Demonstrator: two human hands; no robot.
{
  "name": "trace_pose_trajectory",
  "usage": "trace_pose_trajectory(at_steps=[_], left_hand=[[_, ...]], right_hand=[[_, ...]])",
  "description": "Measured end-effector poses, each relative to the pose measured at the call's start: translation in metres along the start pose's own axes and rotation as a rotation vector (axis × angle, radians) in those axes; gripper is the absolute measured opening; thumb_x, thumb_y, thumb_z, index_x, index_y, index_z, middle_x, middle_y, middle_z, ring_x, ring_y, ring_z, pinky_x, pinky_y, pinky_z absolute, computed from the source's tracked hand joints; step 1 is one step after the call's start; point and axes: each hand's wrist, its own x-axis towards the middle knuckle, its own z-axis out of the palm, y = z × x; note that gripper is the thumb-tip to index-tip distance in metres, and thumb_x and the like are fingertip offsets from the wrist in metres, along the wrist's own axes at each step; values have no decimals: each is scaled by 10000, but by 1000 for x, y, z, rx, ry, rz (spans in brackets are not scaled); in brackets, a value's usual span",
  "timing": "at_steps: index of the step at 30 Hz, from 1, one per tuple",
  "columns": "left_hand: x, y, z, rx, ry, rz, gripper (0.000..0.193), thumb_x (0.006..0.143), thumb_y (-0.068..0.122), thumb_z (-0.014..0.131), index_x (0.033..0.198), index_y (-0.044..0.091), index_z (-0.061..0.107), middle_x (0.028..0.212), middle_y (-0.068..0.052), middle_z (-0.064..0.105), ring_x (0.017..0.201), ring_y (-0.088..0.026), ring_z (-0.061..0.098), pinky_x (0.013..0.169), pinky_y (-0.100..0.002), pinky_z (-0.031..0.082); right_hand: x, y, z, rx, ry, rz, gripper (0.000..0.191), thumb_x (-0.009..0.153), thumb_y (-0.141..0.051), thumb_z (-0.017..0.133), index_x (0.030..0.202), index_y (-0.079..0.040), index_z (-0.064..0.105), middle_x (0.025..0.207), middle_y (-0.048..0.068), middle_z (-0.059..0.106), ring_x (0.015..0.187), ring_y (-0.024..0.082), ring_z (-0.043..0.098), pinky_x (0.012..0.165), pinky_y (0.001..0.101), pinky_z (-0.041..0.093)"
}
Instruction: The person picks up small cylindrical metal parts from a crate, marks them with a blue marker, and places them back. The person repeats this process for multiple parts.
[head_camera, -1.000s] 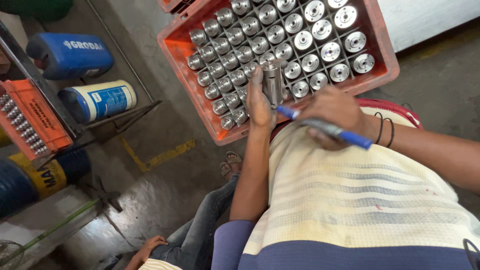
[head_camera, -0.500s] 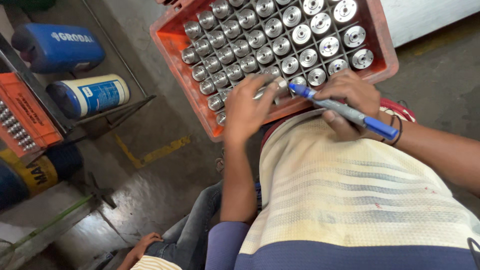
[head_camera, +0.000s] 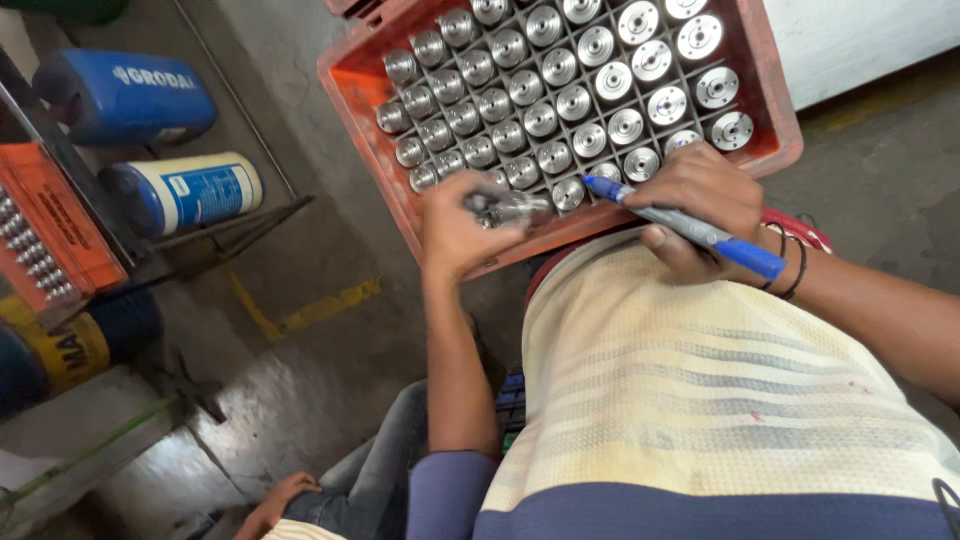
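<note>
While both hands work at the near rim of the orange crate (head_camera: 350, 95), the notes run outward from there.

Left hand (head_camera: 455, 235): clenched around one metal cylinder (head_camera: 505, 207), lifted just over the crate's near rim; part blurred, grip detail unclear.
Right hand (head_camera: 700, 205): closed on a blue marker (head_camera: 685, 228), tip aimed toward the crate's near row.
Held part: just above the crate's near edge, apart from its neighbours.
Crate contents: machined cylinders (head_camera: 560, 100) standing upright in grid cells, packed close, filling the crate.
Risk, drop: cylinder sits half outside the crate rim; a loose hold would likely send it to the concrete floor (head_camera: 300, 400) below the crate.
Risk, smear: marker tip hovers close to neighbouring tops; a slip could mark the wrong piece.
Risk, knock: wrist passes low over the near row; tight cells leave little margin.
Edges: crate walls rise on all sides; near wall touches the striped cloth (head_camera: 700, 400) on the lap.
Open room: bare floor left of the crate, up to the blue canisters (head_camera: 150, 100) on a rack; another person's hand (head_camera: 280, 500) shows well below the crate.
</note>
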Motion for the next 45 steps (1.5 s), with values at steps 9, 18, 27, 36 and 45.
trace_pose_trajectory(at_steps=[9,18,27,36,45], left_hand=[[22,-22,70,-943,190,107,427,1119,287,364,1226,-16,646,1009,-33,679,879,-83,619,796,-223,498],[27,-32,75,-1162,211,54,370,968,229,684,1244,57,506,879,-53,607,690,-165,618,601,-313,527],[-5,2,16,-105,147,116,250,1047,215,571,1169,20,668,969,-97,738,865,-216,733,785,-317,561],[-24,-10,-9,301,300,-76,327,859,315,746,988,16,772,948,-200,749,857,-317,724,785,-427,567],[-16,-8,-15,542,142,-147,481,565,447,892,805,46,777,803,-171,749,815,-356,734,759,-478,580]], right_hand=[[9,-3,18,8,-113,0,195,885,-97,679,1048,10,683,885,140,685,743,283,603,718,415,460],[5,-8,24,50,-228,-41,160,900,-139,682,1004,-17,683,863,117,683,742,284,618,709,414,487],[-3,7,28,86,-32,34,176,878,-150,653,980,-17,706,824,103,695,682,195,604,665,373,473],[2,0,18,42,-69,87,205,945,-146,633,1042,31,670,898,150,679,797,299,628,767,405,489],[8,-4,16,56,-106,127,192,951,-125,638,1060,28,676,848,131,650,771,282,622,759,399,477]])
